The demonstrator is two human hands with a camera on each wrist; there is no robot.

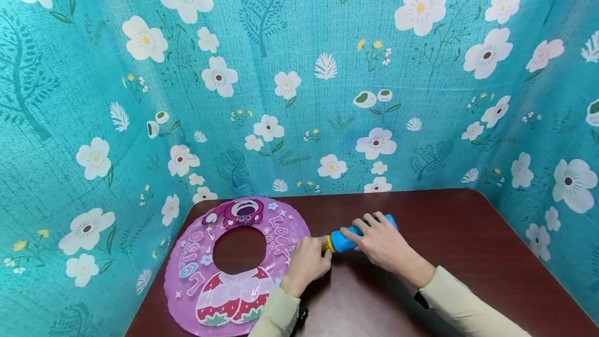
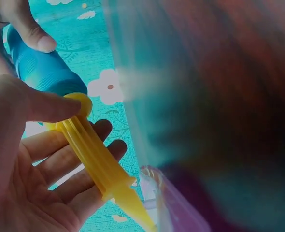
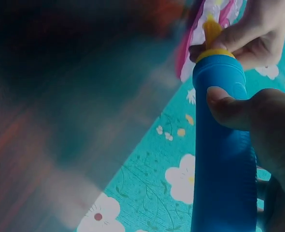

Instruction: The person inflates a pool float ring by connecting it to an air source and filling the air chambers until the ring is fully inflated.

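A blue hand pump point(image 1: 343, 242) with a yellow nozzle point(image 2: 96, 159) is held at a slant above the table. My right hand point(image 1: 381, 241) grips its blue barrel, thumb along the near side in the right wrist view. My left hand point(image 1: 306, 261) holds the yellow collar, with its thumb on the collar and its fingers behind the nozzle. Left of the pump lies an inflated purple swim ring point(image 1: 180, 254) with a bear, strawberries and lettering. The nozzle's tip overlaps the clear edge of the ring point(image 2: 181, 208) in the left wrist view.
The dark red-brown table point(image 1: 449, 254) stretches out on the right and shows through the ring's hole. A teal curtain point(image 1: 304, 118) with white flowers hangs behind the table and along both sides.
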